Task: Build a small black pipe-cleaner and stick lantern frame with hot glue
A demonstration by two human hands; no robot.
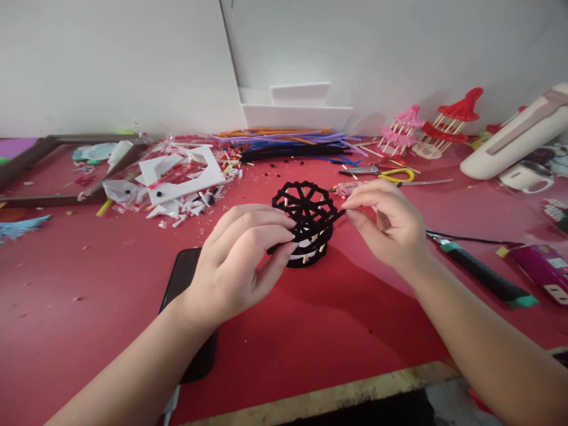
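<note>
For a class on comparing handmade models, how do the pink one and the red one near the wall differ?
The pink model has pink ruffled tiers; the red model has red ones. The red model looks larger in this view, the pink model smaller. Both have a peaked top and slim, pale supports.

Shows no readable text, brand, number or sign on any object. Includes a pale label (557, 264) on a purple block (532, 267) at far right (faint marks, too small and blurred to make out).
</note>
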